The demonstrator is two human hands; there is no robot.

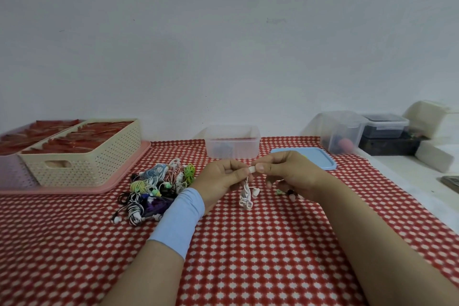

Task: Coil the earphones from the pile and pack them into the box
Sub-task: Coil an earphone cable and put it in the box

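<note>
A pair of white earphones point(246, 196) hangs in a loose bunch between my hands, just above the red-and-white cloth. My left hand point(223, 179) grips the upper part of its cable with curled fingers. My right hand point(288, 175) pinches the white end of the cable between thumb and forefinger. A pile of earphones point(159, 186) in several colours lies on the cloth to the left of my left wrist. The clear plastic box point(232, 141) stands open behind my hands, with something dark inside. Its blue lid point(320, 156) lies flat to the right.
A cream perforated basket point(82, 156) of red items sits on a pink tray point(119, 181) at the left. Clear and dark containers point(360, 131) and white foam blocks point(432, 156) stand at the right rear. A few small earbud pieces point(285, 192) lie under my right hand.
</note>
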